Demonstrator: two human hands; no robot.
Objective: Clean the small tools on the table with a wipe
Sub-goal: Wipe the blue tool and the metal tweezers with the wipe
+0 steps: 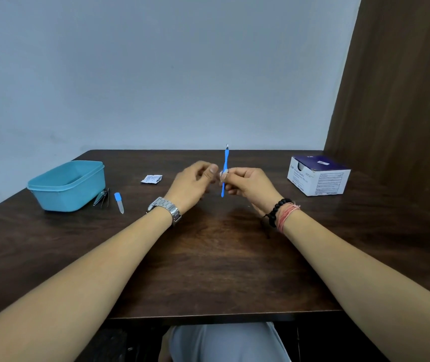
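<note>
So the blue stick tool (225, 169) is up in the air over the middle of the table (208, 257), standing pretty much upright, metal tip at the top. The right hand (251, 185) has it pinched around the middle, fingers closed on it, and there's a bit of white there that looks like the wipe (222, 174) wrapped round the shaft, though it's too small to be sure. The left hand (194, 182) is just beside it with fingers loosely curled. I can't tell if the thumb is touching the wipe or just near it.

Handling-wise I'd guess this thing is super light, thin and stiff, plastic handle so probably a bit slippery once it's wet. Mid-shaft is the sane place to hold it, keep clear of the pointy end, and slide the wipe along the length.

Count of stuff:
- 1 stick tool in hand
- 1 blue-capped file (119, 202) lying on the table near the tub
- 1 clipper (100, 198) touching or right against the tub, with what might be a second thin metal piece next to it, hard to tell
- 1 torn wipe packet (151, 178), left of the hands
- 1 teal tub (69, 185), far left
- 1 box (318, 176), far right

So three or four small tools total, I reckon.
</note>
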